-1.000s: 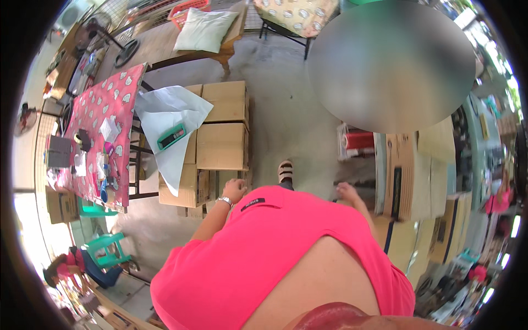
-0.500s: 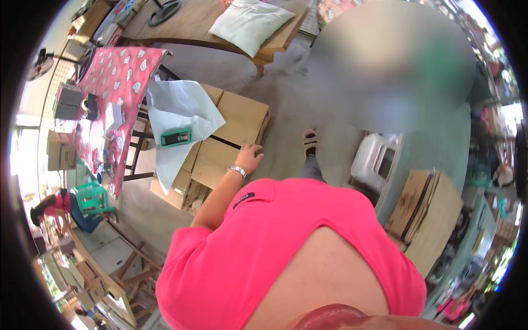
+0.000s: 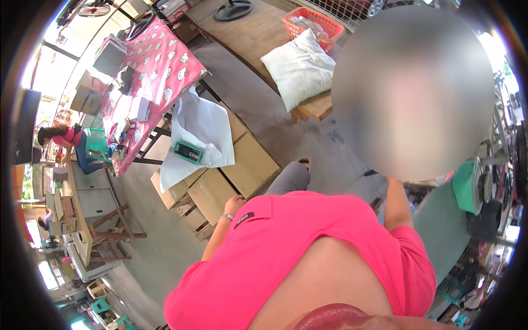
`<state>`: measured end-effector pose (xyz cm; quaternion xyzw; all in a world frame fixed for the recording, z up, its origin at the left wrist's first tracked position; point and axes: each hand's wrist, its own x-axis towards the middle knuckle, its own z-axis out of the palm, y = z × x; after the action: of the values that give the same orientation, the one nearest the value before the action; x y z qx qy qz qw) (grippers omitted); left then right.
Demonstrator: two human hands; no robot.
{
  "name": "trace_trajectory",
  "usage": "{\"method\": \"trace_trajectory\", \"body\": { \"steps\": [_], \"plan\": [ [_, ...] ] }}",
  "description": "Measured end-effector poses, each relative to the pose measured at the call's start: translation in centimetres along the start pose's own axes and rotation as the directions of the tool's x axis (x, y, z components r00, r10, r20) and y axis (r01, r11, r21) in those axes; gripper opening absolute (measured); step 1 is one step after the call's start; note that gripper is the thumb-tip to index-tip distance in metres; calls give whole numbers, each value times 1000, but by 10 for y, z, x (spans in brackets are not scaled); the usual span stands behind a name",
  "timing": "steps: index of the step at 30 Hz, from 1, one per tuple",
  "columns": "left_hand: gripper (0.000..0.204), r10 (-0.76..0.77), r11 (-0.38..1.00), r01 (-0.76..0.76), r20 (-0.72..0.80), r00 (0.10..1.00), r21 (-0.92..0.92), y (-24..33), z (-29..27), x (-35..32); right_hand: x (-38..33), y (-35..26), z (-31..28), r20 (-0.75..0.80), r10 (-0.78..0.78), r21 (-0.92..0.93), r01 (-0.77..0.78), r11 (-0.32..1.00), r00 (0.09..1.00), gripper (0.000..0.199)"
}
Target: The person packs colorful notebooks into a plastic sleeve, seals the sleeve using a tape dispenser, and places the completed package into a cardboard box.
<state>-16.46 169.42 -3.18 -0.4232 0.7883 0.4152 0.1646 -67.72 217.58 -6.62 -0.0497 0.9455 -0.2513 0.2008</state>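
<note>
"Cartons [image 3: 253, 165] noted left of the frame's middle, head view, packed side by side. What lies over them?"

"White sheet [image 3: 212, 124], draped across part of the cartons. Upon it, left of centre, rests a green-cased object [image 3: 188, 152]. Its kind I cannot certify."

"Left hand [image 3: 235, 204]?"

"At the cartons' lower right edge in the frame. Fingers loosely curled, nothing visible in them. Contact with the cartons: I cannot tell."

"Right hand?"

"Concealed. Its forearm [image 3: 396, 203] runs up into the blurred patch [image 3: 412, 93] at upper right. Spread or clasped, holding or not, cannot be established."

"Progress, in your judgement?"

"Cartons grouped, sheet laid, object set down on it: those count as done. No carton is seen lifted. What is left, the view does not settle."

"Surroundings?"

"Upper left, a table under pink patterned cloth [image 3: 179, 61]. Top centre, a wooden bench [image 3: 247, 36] bearing a white pillow [image 3: 300, 69] and a red basket [image 3: 330, 37]."
</note>
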Motion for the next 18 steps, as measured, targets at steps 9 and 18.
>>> {"method": "trace_trajectory", "body": {
  "steps": [9,18],
  "plan": [
    [40,147,987,-143,-53,988,72,-17,-29,185,175,-290,-46,144,-204,330,147,932,968,32],
    [41,67,997,-79,-418,906,-12,148,-252,248,332,-486,-30,-220,-361,533,422,734,906,22]
  ]
}}
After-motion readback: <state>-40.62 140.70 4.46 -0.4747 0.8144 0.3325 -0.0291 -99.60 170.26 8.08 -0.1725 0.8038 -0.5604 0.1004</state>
